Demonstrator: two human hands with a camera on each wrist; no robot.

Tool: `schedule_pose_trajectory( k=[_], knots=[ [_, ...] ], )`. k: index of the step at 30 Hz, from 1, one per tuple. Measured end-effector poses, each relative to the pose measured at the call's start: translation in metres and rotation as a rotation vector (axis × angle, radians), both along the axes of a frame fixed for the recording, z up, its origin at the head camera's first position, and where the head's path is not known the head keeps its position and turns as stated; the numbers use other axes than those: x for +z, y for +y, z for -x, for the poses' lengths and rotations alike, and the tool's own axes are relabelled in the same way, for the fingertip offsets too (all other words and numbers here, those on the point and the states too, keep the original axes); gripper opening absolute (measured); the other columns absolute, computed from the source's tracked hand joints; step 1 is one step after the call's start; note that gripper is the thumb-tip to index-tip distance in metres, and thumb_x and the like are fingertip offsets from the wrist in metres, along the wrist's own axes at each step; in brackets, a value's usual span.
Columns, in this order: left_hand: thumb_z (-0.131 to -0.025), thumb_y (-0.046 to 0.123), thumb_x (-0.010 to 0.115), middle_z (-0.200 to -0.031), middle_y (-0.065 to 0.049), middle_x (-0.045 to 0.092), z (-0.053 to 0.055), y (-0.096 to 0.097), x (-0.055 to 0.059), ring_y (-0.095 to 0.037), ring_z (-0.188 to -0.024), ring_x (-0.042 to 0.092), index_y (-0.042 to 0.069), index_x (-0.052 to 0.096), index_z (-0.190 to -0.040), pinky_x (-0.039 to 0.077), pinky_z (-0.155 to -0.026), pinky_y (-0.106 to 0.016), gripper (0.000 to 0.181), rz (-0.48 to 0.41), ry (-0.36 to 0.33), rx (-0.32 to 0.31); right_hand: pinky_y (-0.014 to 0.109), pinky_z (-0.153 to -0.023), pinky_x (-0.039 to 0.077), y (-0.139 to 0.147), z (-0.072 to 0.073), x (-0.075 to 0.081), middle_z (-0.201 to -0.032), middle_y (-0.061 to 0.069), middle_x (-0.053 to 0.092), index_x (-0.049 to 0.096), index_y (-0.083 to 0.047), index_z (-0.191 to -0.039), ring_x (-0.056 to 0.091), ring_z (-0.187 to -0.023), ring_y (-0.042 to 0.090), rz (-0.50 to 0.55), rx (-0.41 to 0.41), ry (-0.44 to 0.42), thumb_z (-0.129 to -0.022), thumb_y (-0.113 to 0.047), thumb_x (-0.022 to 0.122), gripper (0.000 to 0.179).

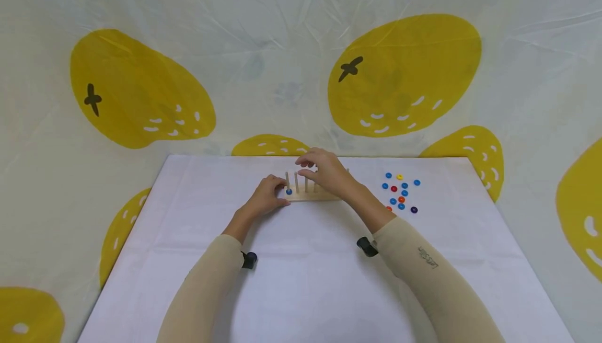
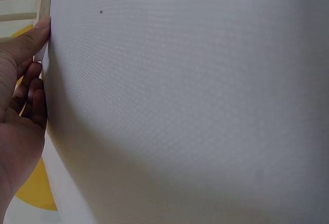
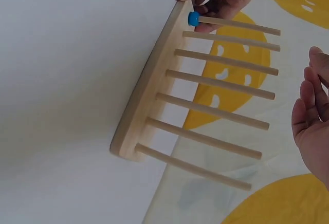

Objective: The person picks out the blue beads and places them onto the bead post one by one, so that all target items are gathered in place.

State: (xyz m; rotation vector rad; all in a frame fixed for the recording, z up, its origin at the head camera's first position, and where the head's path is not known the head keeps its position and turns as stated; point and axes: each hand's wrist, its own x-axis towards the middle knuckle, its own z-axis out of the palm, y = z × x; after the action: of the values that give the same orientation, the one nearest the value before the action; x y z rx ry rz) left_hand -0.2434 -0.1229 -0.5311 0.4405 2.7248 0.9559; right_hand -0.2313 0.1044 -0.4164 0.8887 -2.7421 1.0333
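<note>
A wooden peg board [image 1: 305, 196] lies near the back edge of the table, its row of upright pegs standing along the base. One blue ring [image 3: 193, 18] sits at the foot of the peg at the left end. My left hand [image 1: 268, 195] grips that end of the base, thumb on the near side and fingers behind. Over the pegs hovers my right hand [image 1: 331, 173], fingers loosely bent. In the right wrist view the right hand [image 3: 316, 116] is off the peg tips, partly cut by the frame, and no ring shows in it.
Loose rings are scattered on the right of the table: several blue ones [image 1: 404, 193], a yellow ring [image 1: 399, 176], a dark ring [image 1: 414, 209], and some red and orange. A white cloth [image 1: 301, 280] covers the table. Behind hangs a fruit-printed curtain [image 1: 273, 71].
</note>
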Motion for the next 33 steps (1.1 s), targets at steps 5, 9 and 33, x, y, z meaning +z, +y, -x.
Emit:
schedule_pose_trajectory(
  k=[5,9,33],
  knots=[
    [-0.084,0.022,0.088,-0.129,-0.013,0.060,-0.001,0.001,0.001,-0.028,-0.122,0.054,0.005,0.063,-0.135,0.043,-0.114,-0.044,0.058,0.000,-0.002,0.001,0.041,-0.090,0.059,0.013,-0.010,0.004,-0.105,0.007,0.071,0.075,-0.008,-0.114,0.065,-0.098,0.022,0.002,-0.033,0.011,-0.092,-0.014,0.079,0.023],
    [-0.084,0.021,0.088,-0.129,-0.012,0.060,-0.001,0.001,0.000,-0.027,-0.122,0.054,0.005,0.063,-0.136,0.044,-0.114,-0.043,0.059,-0.003,-0.009,0.001,0.041,-0.088,0.060,0.025,-0.019,0.003,-0.104,0.006,0.071,0.076,-0.008,-0.114,0.065,-0.096,0.022,0.007,-0.046,0.028,-0.092,-0.014,0.079,0.024],
    [-0.083,0.019,0.088,-0.126,-0.012,0.060,-0.001,0.001,0.001,-0.026,-0.119,0.055,0.004,0.063,-0.133,0.045,-0.112,-0.043,0.058,-0.013,0.003,-0.003,0.037,-0.080,0.057,0.133,-0.058,-0.034,-0.103,0.003,0.073,0.075,-0.010,-0.111,0.064,-0.094,0.018,0.043,-0.189,0.141,-0.086,-0.007,0.083,0.026]
  ],
)
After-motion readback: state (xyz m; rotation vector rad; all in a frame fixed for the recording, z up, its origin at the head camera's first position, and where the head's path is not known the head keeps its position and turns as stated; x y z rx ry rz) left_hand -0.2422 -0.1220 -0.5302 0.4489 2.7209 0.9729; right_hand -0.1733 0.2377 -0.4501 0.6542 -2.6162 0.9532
